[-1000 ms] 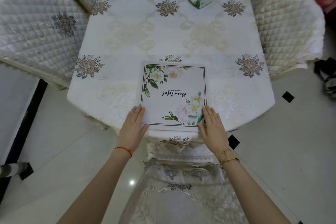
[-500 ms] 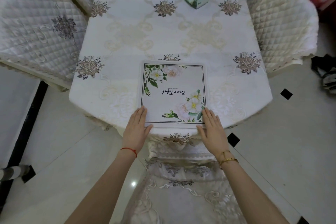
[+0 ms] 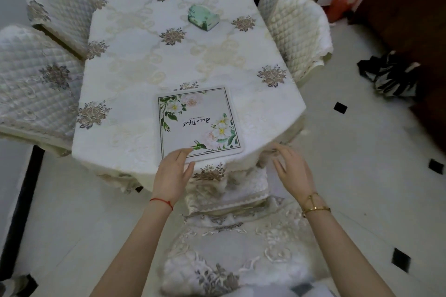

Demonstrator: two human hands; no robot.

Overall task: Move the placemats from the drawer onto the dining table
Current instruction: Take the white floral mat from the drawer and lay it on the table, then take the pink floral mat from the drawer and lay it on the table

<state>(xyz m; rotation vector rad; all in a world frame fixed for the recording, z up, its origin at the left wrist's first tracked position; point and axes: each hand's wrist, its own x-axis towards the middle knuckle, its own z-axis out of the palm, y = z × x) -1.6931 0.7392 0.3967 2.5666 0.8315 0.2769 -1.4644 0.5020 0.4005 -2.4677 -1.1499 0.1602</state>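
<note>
Your placemat (image 3: 199,123) lies flat on the desk (image 3: 135,75); your left hand (image 3: 172,171) touches it with relaxed fingers, your right hand (image 3: 293,171) hovers open and empty beside a chair (image 3: 296,31).

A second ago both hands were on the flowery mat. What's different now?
The right hand has let go and pulled back off the table, past its right corner. The left hand still touches the placemat at its near left corner. The placemat and the green box stayed put.

Green holder (image 3: 204,17) far side, chairs (image 3: 298,29) flanking table (image 3: 135,67)
</note>
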